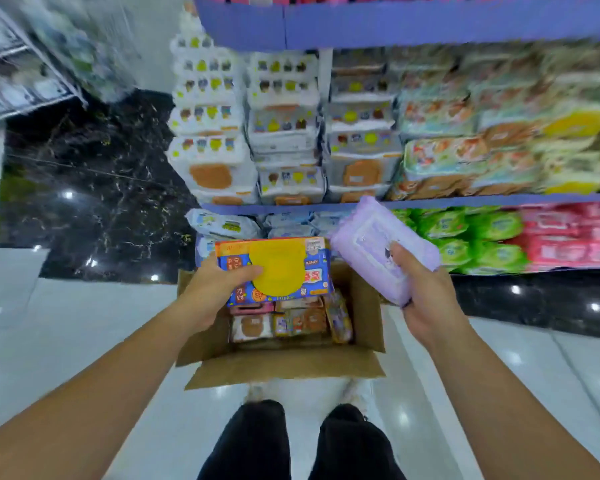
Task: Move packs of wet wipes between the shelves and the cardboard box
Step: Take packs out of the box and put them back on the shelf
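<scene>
Above the open brown cardboard box (284, 370) on the white tiled floor (84, 341), I hold two packs of wet wipes. My left hand (219, 289) grips the blue-and-orange rectangular pack with the round yellow lid (281, 268) by its left end, thumb curled on top. Its long axis runs left to right and its lid faces up at me. My right hand (426, 292) clasps the soft lilac pack with a pale flip lid (371, 244) by its near end. It slants from far left to near right, lid up. More small packs (291, 322) lie in the box. The purple-edged shelves (447, 201) ahead are stacked with packs.
</scene>
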Motion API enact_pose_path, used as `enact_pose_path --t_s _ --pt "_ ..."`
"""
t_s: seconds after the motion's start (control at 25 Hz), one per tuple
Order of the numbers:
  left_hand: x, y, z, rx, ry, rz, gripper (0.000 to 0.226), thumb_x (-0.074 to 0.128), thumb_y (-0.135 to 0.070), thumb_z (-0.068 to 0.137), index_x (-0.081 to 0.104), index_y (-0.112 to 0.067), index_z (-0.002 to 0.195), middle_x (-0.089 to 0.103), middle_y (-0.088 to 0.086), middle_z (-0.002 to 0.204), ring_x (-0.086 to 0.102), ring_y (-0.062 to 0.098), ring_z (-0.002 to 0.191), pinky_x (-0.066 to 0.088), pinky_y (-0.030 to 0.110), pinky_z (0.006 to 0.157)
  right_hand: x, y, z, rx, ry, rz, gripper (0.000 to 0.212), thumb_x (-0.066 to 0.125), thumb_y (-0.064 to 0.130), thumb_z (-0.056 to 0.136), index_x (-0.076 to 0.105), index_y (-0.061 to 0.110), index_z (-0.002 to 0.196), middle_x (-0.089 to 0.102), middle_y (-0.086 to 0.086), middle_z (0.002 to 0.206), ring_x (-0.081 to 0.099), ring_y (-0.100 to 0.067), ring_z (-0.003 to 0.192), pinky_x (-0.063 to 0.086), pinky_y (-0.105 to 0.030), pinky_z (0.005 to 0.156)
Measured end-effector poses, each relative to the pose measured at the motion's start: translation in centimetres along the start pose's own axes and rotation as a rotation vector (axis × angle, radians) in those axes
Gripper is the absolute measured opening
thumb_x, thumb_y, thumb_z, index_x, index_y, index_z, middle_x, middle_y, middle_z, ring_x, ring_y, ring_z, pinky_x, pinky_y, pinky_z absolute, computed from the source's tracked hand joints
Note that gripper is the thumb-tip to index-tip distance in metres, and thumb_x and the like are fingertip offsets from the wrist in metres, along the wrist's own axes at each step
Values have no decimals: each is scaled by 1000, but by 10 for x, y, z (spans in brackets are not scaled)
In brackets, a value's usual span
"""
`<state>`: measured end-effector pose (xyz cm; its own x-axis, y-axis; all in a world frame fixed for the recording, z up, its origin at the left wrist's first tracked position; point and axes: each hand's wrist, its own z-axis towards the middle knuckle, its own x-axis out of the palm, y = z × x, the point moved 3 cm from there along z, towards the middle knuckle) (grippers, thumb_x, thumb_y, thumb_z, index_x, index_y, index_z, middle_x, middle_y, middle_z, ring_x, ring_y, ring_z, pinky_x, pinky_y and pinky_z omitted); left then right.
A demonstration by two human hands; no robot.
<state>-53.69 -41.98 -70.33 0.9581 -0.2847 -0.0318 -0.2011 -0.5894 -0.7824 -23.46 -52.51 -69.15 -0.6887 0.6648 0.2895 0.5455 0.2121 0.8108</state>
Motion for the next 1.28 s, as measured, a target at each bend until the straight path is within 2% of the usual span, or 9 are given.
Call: enact_pose_path --t_s 0.12,0.24,0.4,0.56,0.68,0.76,0.92,1.08,1.28 --pt "2 -82 -30 143 75 14 66 86 -26 64 65 -8 125 77 13 112 75 33 98 62 44 84 24 86 -47 -171 5 -24 37 70 10 89 66 9 126 76 -3 113 71 -17 98 57 -35 84" --pt "13 -164 -62 275 206 15 65 87 -27 66 66 -8 125 77 13 112 75 36 99 62 46 84 37 160 -105 -355 -19 1 42 69 12 88 64 12 130 73 -7 123 69 -21 108 57 -37 89" --pt "42 -249 -103 421 343 -2 86 98 -47 42 69 -17 117 79 6 105 77 31 91 65 38 72 33 226 -174 -534 -92 65 50 71 19 81 64 15 130 71 -11 125 69 -27 112 59 -38 89" --pt "105 -314 -141 557 424 -36 53 82 -23 66 67 -12 116 78 12 109 78 29 86 64 33 64 0 281 -224 -658 -142 96 48 70 16 84 64 13 131 71 -13 125 69 -31 113 60 -40 86" --pt "173 -349 -178 615 503 -47 42 78 -19 76 69 -11 117 78 11 106 77 32 90 64 32 65 -46 328 -251 -741 -179 137 45 70 13 83 66 11 128 73 -14 120 71 -30 105 61 -37 77" --pt "222 -364 -203 655 545 -40 47 77 -22 74 70 -10 119 78 10 107 76 35 95 65 36 71 -85 358 -262 -793 -194 148 43 70 12 81 68 11 124 74 -14 116 73 -28 101 61 -34 72" --pt "338 -373 -241 701 560 -66 52 82 -28 66 72 -12 115 79 9 105 77 33 92 60 41 80 -186 418 -267 -859 -221 173 46 74 12 78 68 9 123 75 -14 113 73 -27 98 62 -37 75" --pt "458 -374 -268 679 548 -98 17 76 -18 85 73 -14 101 81 6 93 78 28 79 57 39 78 -291 480 -263 -841 -191 150 49 77 17 77 68 12 125 73 -15 119 72 -33 105 60 -39 76" --pt "591 -392 -277 673 515 -107 15 73 -19 88 71 -13 101 81 5 88 78 24 72 58 40 76 -413 562 -234 -814 -221 98 41 75 13 78 70 13 119 75 -16 114 73 -33 99 62 -42 74"
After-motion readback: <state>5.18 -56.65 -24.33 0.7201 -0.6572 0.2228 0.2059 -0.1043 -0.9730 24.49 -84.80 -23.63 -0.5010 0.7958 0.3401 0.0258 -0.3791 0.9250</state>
